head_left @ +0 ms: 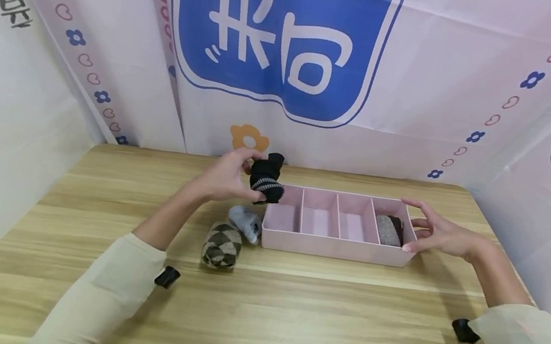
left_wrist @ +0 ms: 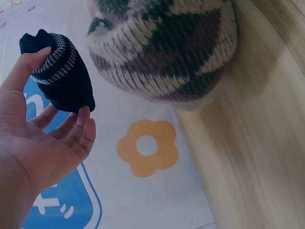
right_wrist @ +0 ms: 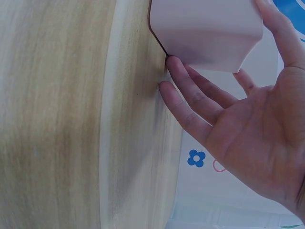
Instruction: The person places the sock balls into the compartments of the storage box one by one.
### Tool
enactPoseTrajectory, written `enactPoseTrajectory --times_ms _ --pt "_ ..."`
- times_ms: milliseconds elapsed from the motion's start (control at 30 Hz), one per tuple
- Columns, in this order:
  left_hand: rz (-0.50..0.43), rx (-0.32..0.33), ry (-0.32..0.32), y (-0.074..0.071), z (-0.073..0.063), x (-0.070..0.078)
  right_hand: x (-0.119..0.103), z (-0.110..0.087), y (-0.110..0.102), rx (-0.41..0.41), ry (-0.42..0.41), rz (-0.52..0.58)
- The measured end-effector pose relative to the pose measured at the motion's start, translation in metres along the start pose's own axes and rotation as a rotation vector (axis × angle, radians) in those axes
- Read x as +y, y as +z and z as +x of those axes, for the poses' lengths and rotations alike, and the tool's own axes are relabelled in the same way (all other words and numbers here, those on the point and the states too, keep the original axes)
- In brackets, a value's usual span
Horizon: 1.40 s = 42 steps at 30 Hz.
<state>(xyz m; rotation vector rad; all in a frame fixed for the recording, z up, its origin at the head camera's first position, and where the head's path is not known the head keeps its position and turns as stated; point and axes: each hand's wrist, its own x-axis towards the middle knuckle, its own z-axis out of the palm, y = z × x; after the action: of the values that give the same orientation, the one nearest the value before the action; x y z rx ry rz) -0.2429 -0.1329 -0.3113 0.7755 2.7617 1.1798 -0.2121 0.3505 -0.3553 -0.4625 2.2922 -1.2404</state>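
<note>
My left hand pinches a rolled black sock with grey stitched bands between thumb and fingers, above the left end of the pink divided box. In the left wrist view the thumb presses the sock's banded side and fingertips support its lower end. My right hand grips the box's right end, thumb at the near corner and forefinger at the far one. A rolled grey and dark sock lies in the rightmost compartment; the other compartments hold nothing.
Left of the box lie a light blue rolled sock and a brown-and-cream checked rolled sock, side by side on the wooden table. A printed cloth hangs behind the table's far edge.
</note>
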Motion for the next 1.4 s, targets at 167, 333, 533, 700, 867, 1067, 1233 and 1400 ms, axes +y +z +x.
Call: enactPoseTrajectory --times_ms 167,333,533,700,867,1067,1233,1400 --pt "-0.005 -0.019 0.017 0.006 0.006 0.008 0.001 0.0 -0.001 0.002 0.006 0.0" --pt "-0.016 -0.027 0.015 0.012 0.01 0.018 0.001 0.001 0.0 -0.002 0.002 0.006" --pt "-0.028 -0.044 0.019 0.017 0.015 0.026 0.002 0.002 0.0 -0.002 0.002 0.011" --pt "-0.053 -0.066 0.02 0.021 0.02 0.031 0.002 0.001 0.0 0.002 0.005 0.007" --pt "-0.085 -0.089 0.028 0.026 0.024 0.037 0.001 0.001 0.0 0.001 0.002 0.009" --pt "-0.079 -0.12 0.063 0.034 0.03 0.045 0.001 0.002 0.001 0.0 0.01 0.025" --pt "-0.046 -0.138 0.065 0.039 0.033 0.051 0.001 0.002 0.002 0.002 0.004 0.016" --pt "-0.017 -0.151 0.098 0.044 0.037 0.056 0.0 0.001 0.002 -0.001 -0.002 0.016"
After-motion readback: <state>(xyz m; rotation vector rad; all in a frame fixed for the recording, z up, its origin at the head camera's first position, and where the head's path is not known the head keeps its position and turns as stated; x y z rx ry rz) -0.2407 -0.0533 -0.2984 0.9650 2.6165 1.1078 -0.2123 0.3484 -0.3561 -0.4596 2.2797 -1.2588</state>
